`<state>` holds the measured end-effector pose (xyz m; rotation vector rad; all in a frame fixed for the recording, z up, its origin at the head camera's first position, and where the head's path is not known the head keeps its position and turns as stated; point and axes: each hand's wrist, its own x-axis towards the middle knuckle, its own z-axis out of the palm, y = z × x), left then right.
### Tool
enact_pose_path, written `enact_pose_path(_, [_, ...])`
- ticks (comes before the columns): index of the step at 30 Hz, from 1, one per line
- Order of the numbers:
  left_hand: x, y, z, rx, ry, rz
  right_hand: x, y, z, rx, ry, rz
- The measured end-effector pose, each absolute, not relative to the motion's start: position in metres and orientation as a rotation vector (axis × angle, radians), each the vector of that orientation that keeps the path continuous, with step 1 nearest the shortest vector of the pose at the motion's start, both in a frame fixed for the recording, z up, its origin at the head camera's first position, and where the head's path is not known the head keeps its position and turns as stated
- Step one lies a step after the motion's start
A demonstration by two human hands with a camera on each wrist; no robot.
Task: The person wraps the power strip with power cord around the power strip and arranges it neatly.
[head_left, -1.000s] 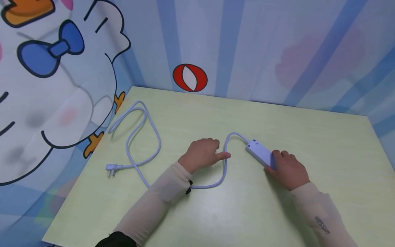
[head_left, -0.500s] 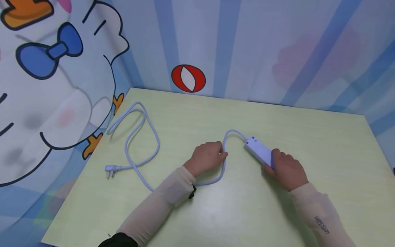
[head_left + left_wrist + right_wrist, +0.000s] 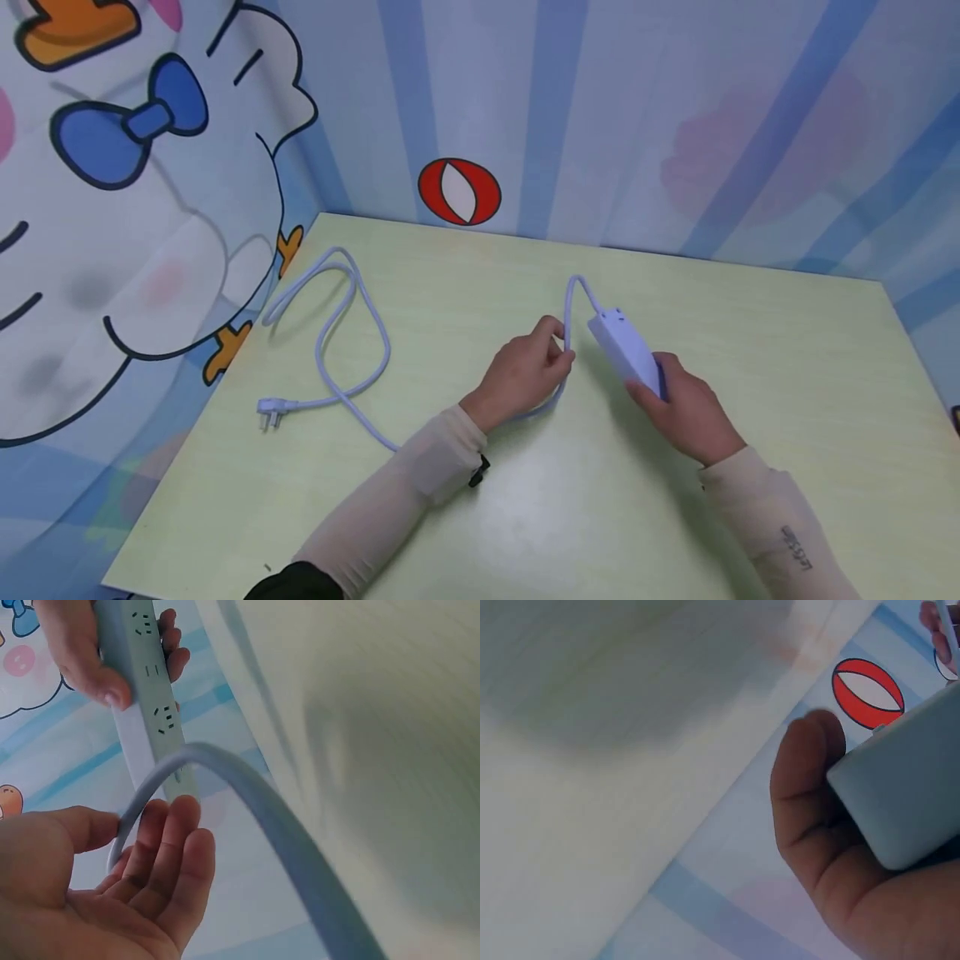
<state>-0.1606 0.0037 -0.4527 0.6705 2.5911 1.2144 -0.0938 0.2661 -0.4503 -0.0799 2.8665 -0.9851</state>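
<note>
A white power strip (image 3: 624, 348) is held up over the table, tilted, with my right hand (image 3: 692, 410) gripping its near end. In the left wrist view its socket face (image 3: 159, 697) shows, the thumb lying along one side. My left hand (image 3: 522, 371) pinches the white cord (image 3: 567, 312) between thumb and fingers, a short way from where it enters the strip. From there the cord arches up to the strip's far end. The rest passes under my left forearm to a loose loop (image 3: 386, 342) on the left, ending in a three-pin plug (image 3: 272, 408).
The pale green table (image 3: 787, 350) meets a blue striped wall (image 3: 637, 125) at the back and a cartoon-printed wall (image 3: 180, 250) on the left. A tiny dark speck (image 3: 267, 567) lies near the front left.
My right hand has raised the power strip off the table. My left hand has closed its fingers on the cord and lifted it, shifting slightly right and away from me.
</note>
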Motion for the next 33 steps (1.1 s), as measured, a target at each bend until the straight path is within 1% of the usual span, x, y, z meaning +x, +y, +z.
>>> enact_pose_path(1, [-0.16,0.005,-0.452,0.686,2.581,1.242,-0.091,0.262,-0.441,-0.075,2.828,-1.027])
enact_pose_path(3, [-0.164,0.008,-0.463,0.748,2.6,1.264,-0.088,0.256,-0.43,-0.051,2.767,-1.093])
enact_pose_path(4, [-0.163,0.009,-0.459,0.759,2.58,1.28,-0.087,0.254,-0.427,-0.043,2.734,-1.128])
enact_pose_path(6, [-0.164,0.011,-0.464,0.812,2.591,1.307,-0.086,0.252,-0.423,-0.033,2.655,-1.225])
enact_pose_path(8, [-0.161,0.012,-0.458,0.848,2.582,1.335,-0.086,0.251,-0.423,-0.023,2.558,-1.343])
enact_pose_path(10, [-0.153,0.013,-0.44,0.849,2.54,1.358,-0.087,0.251,-0.423,-0.011,2.43,-1.479])
enact_pose_path(12, [-0.15,0.014,-0.432,0.857,2.513,1.36,-0.088,0.251,-0.423,0.0,2.298,-1.593])
enact_pose_path(14, [-0.16,0.018,-0.452,0.906,2.555,1.31,-0.088,0.251,-0.422,-0.001,2.178,-1.68])
enact_pose_path(19, [-0.174,0.024,-0.486,0.97,2.632,1.2,-0.086,0.253,-0.421,-0.061,1.997,-1.785])
enact_pose_path(22, [-0.171,0.025,-0.481,0.967,2.624,1.183,-0.085,0.254,-0.422,-0.094,1.931,-1.821])
enact_pose_path(26, [-0.179,0.029,-0.497,1.005,2.645,1.18,-0.085,0.254,-0.424,-0.12,1.824,-1.876])
enact_pose_path(29, [-0.166,0.026,-0.471,1.011,2.599,1.203,-0.086,0.254,-0.424,-0.131,1.768,-1.899])
enact_pose_path(31, [-0.156,0.022,-0.447,1.006,2.563,1.183,-0.086,0.254,-0.424,-0.139,1.77,-1.894])
enact_pose_path(32, [-0.154,0.022,-0.443,1.014,2.565,1.162,-0.086,0.254,-0.424,-0.14,1.782,-1.888])
enact_pose_path(33, [-0.148,0.02,-0.428,1.004,2.551,1.15,-0.086,0.254,-0.425,-0.139,1.795,-1.883])
